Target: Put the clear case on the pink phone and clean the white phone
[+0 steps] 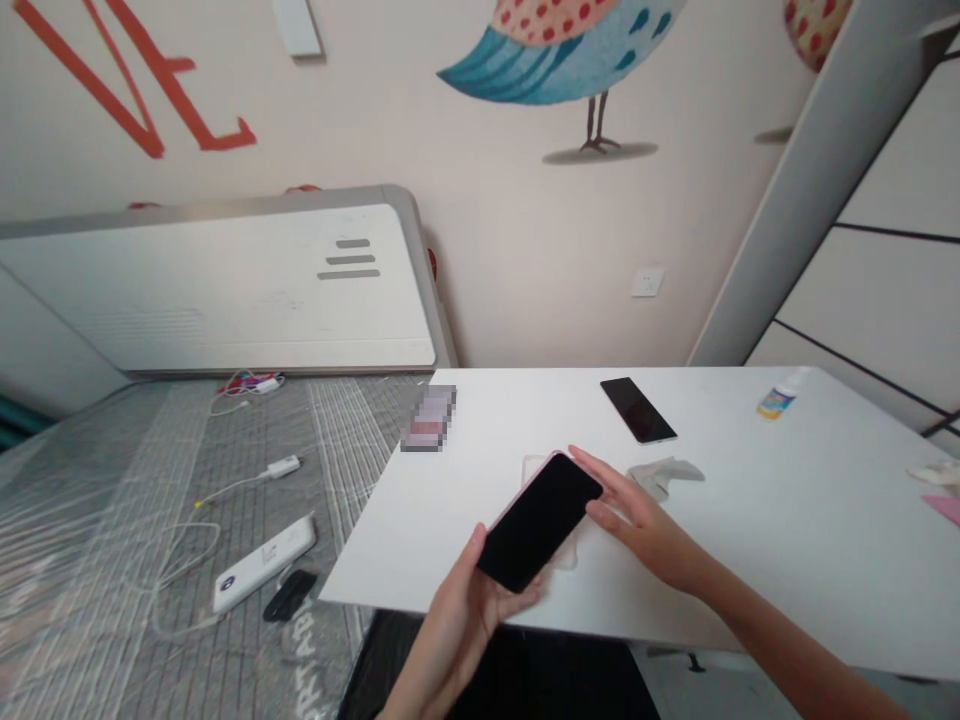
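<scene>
Left hand [457,610] curled from below around the near end of a pink-edged smartphone [540,520], dark screen up, raised just over the near part of the white table [787,540]; right hand [637,515] flat and open, gripping nothing, fingertips touching the phone's far edge and resting on the clear phone case [559,555] beneath. Phone apparently out of the case, with no wiping in hand yet: grey cloth [667,473] idle just beyond the right hand, small bottle [776,400] well apart. Second black phone [637,410] face up farther back.
</scene>
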Action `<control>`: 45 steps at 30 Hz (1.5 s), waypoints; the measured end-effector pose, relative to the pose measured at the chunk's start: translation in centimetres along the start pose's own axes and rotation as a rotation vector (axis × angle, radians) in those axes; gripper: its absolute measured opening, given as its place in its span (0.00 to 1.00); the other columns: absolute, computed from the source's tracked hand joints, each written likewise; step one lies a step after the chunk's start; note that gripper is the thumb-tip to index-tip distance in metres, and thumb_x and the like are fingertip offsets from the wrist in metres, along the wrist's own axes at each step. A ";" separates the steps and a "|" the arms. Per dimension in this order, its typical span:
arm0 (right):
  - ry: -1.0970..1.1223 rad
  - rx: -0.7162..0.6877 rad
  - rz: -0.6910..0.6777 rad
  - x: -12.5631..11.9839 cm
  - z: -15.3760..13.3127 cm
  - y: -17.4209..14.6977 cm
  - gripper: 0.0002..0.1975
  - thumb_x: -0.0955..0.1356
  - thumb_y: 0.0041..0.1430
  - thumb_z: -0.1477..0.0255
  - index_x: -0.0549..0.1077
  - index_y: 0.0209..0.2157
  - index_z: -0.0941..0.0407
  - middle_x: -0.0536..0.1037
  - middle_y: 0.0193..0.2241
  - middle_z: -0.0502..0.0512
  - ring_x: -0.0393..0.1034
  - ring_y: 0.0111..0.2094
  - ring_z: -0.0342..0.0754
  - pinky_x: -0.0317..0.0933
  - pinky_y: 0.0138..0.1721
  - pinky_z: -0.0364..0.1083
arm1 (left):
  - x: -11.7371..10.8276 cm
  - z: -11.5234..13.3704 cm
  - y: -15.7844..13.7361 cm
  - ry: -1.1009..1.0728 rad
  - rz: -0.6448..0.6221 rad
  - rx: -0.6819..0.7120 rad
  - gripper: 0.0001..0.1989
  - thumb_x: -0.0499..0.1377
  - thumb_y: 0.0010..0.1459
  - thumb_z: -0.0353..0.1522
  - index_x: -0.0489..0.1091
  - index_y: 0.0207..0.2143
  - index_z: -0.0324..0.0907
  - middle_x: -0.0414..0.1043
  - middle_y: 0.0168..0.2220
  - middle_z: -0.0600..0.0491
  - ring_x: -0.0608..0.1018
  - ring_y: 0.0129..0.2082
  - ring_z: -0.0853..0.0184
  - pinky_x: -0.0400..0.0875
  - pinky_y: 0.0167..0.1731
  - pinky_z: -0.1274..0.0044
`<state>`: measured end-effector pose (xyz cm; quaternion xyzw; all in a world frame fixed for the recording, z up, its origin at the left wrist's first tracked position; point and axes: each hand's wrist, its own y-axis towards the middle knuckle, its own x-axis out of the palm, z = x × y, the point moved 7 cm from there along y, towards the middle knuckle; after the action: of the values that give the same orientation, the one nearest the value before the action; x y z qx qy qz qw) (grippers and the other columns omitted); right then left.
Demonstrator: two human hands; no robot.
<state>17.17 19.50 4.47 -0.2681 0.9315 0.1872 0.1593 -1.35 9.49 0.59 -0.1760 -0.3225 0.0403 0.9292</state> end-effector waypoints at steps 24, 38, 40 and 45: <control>0.534 0.160 0.093 1.7 -0.4 2.1 0.17 0.66 0.70 0.56 0.75 0.52 0.51 0.76 0.36 0.52 0.71 0.39 0.47 0.67 0.41 0.43 | 3.5 -2.9 -0.8 -0.094 -0.159 -0.041 0.35 0.53 0.68 0.50 0.64 0.63 0.30 0.75 0.55 0.32 0.80 0.52 0.52 0.71 0.54 0.65; -0.116 0.081 -0.072 1.0 4.3 5.4 0.13 0.70 0.62 0.63 0.80 0.45 0.52 0.73 0.56 0.61 0.65 0.59 0.59 0.54 0.65 0.62 | 1.6 -2.6 -0.4 0.495 0.050 0.094 0.55 0.63 0.60 0.43 0.28 0.73 0.35 0.77 0.24 0.56 0.79 0.24 0.66 0.73 0.32 0.75; -0.162 0.048 -0.105 1.0 4.9 5.7 0.10 0.71 0.60 0.64 0.81 0.41 0.52 0.68 0.62 0.60 0.60 0.64 0.61 0.48 0.68 0.64 | 1.3 -3.0 0.2 0.530 0.048 0.080 0.55 0.63 0.60 0.43 0.27 0.73 0.36 0.78 0.25 0.55 0.79 0.24 0.65 0.73 0.30 0.75; -0.199 0.000 -0.138 1.4 5.5 5.8 0.18 0.68 0.63 0.67 0.75 0.54 0.51 0.72 0.59 0.58 0.64 0.62 0.55 0.54 0.67 0.61 | -0.2 -2.5 0.8 1.075 0.183 0.073 0.48 0.66 0.58 0.42 0.44 0.73 0.44 0.74 0.22 0.60 0.77 0.22 0.65 0.67 0.26 0.77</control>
<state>13.93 25.84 0.56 -0.3118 0.8904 0.2014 0.2636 0.04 9.41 -1.67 -0.1669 0.2162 0.0362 0.9613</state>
